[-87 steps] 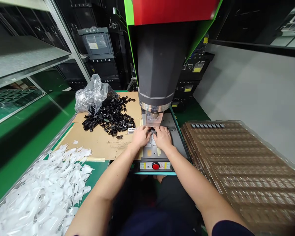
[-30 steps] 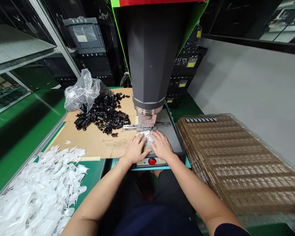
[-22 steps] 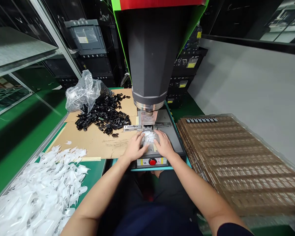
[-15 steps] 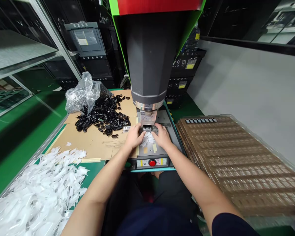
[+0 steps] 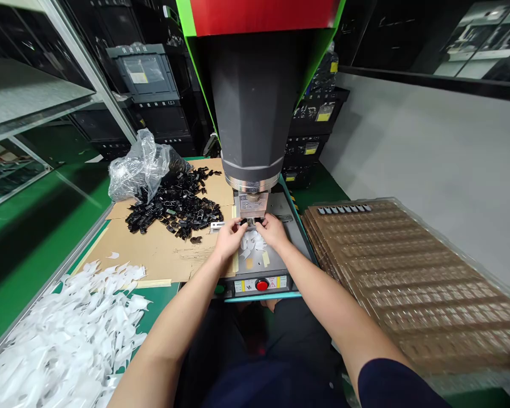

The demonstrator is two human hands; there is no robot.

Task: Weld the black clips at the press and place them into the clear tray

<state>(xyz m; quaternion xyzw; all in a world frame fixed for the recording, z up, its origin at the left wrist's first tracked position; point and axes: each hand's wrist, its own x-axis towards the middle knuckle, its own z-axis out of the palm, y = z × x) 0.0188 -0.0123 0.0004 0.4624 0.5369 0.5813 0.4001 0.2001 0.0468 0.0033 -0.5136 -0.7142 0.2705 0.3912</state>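
Note:
My left hand (image 5: 228,237) pinches a small black plastic part (image 5: 243,222) between thumb and fingers at the metal fixture. Opposite it, my right hand (image 5: 273,229) is closed on another small black part (image 5: 258,220), at the fixture's right side. The metal fixture (image 5: 250,223) lies directly below the machine's clear-looking block (image 5: 254,205), largely covered by my fingers. Just in front of my fingertips, several thin white pieces (image 5: 253,241) lie loose on the grey machine base (image 5: 276,258).
Left on cardboard (image 5: 161,258) is a heap of black parts (image 5: 178,201) beside a plastic bag (image 5: 140,164). White pieces (image 5: 68,334) pile up nearer. Stacked brown trays (image 5: 408,272) stand right, one row holding several parts. A red button (image 5: 262,285) faces me.
My hands have drawn slightly together, and black parts now show at the fingertips of both. The whole view has shifted a little.

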